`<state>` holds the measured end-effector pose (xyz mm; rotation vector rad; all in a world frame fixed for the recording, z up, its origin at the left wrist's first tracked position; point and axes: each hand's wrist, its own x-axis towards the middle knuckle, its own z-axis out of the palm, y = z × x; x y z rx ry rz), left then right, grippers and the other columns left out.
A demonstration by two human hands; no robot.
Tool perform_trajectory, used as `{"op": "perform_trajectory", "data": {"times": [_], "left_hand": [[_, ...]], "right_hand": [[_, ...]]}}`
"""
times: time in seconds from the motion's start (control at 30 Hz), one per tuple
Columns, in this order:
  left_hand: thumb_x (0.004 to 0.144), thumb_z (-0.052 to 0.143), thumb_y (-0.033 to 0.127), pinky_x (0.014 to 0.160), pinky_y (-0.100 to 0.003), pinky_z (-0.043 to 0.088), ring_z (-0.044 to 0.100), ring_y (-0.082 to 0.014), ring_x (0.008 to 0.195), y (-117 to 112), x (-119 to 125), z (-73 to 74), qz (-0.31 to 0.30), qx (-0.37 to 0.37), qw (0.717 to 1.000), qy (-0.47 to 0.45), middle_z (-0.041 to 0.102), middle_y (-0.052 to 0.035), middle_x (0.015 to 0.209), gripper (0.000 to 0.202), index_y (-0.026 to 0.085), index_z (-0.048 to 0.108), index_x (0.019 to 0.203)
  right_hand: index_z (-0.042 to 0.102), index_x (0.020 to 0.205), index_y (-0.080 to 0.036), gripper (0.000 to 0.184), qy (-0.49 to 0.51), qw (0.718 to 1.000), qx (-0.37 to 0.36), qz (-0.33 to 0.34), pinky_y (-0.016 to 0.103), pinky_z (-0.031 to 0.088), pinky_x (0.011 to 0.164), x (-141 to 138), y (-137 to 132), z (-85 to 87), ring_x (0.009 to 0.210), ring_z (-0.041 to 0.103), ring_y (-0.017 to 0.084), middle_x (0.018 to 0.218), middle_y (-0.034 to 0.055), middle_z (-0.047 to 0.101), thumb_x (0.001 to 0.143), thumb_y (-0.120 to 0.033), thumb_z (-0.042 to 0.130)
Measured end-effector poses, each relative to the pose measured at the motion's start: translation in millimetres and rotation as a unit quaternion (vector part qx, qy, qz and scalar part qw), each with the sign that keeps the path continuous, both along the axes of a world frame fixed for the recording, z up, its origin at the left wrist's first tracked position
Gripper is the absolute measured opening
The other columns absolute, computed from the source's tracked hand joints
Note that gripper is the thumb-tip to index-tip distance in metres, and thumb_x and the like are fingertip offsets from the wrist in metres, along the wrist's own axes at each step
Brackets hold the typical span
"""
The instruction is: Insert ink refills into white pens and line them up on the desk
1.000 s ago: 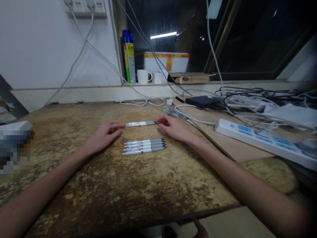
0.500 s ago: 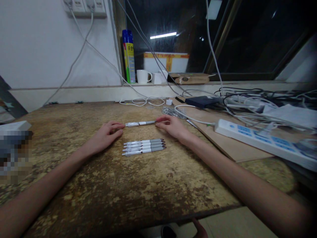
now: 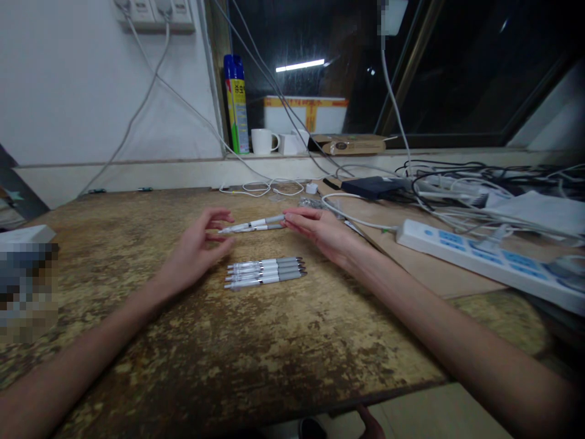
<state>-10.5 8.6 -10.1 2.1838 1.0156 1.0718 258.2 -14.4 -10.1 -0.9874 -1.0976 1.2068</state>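
My right hand (image 3: pixel 322 233) pinches the grey grip end of a white and grey click pen (image 3: pixel 258 223), lifting that end slightly so the pen tilts. Just below it lies another pen (image 3: pixel 261 228) of the same kind, its right end beside my right fingertips. My left hand (image 3: pixel 201 247) is at the pens' clear left ends, fingers and thumb apart, gripping nothing. Nearer to me, several matching pens (image 3: pixel 265 272) lie side by side in a row on the worn wooden table (image 3: pixel 256 347), tips pointing right.
A white power strip (image 3: pixel 479 259) and tangled cables (image 3: pixel 457 183) occupy the right side, near a black box (image 3: pixel 372 187). On the sill stand a spray can (image 3: pixel 236 107) and a white mug (image 3: pixel 264 141). A white cable (image 3: pixel 260 188) coils along the table's back.
My right hand has raised the grey end of one pen above the other. My left hand has opened and drawn back from the pen's end; the near row stays put.
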Motion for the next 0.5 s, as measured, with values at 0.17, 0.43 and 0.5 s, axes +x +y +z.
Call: {"op": "perform_trajectory", "data": {"times": [0.17, 0.43, 0.5], "left_hand": [[0.099, 0.057, 0.040, 0.077, -0.032, 0.053, 0.065, -0.0204, 0.089, -12.8, 3.7, 10.9, 0.025, 0.087, 0.989, 0.120, 0.071, -0.0055, 0.107, 0.029, 0.021, 0.067, 0.119], [0.100, 0.056, 0.042, 0.068, -0.028, 0.046, 0.061, -0.0176, 0.077, -17.8, 5.0, 13.7, 0.034, 0.094, 0.985, 0.141, 0.074, -0.0027, 0.106, 0.032, 0.023, 0.071, 0.121], [0.102, 0.054, 0.041, 0.069, -0.028, 0.045, 0.060, -0.0167, 0.075, -20.7, 7.1, 15.0, 0.019, 0.105, 0.982, 0.153, 0.073, -0.0022, 0.105, 0.031, 0.024, 0.071, 0.122]], "right_hand": [[0.073, 0.103, -0.015, 0.014, -0.064, 0.997, 0.003, 0.043, 0.033, 0.055, 0.103, -13.2, -8.0, 1.2, 0.107, 0.073, 0.018, 0.115, 0.0113, 0.077, 0.090, -0.017, 0.067], [0.067, 0.109, -0.016, 0.019, -0.384, 0.899, 0.212, 0.004, 0.030, 0.052, 0.078, -10.4, -8.7, -5.8, 0.085, 0.068, 0.017, 0.099, 0.0065, 0.074, 0.090, -0.015, 0.065], [0.067, 0.109, -0.017, 0.016, -0.473, 0.839, 0.267, -0.005, 0.030, 0.049, 0.079, -10.9, -11.5, -6.7, 0.088, 0.066, 0.018, 0.099, 0.0064, 0.073, 0.097, -0.015, 0.057]]}}
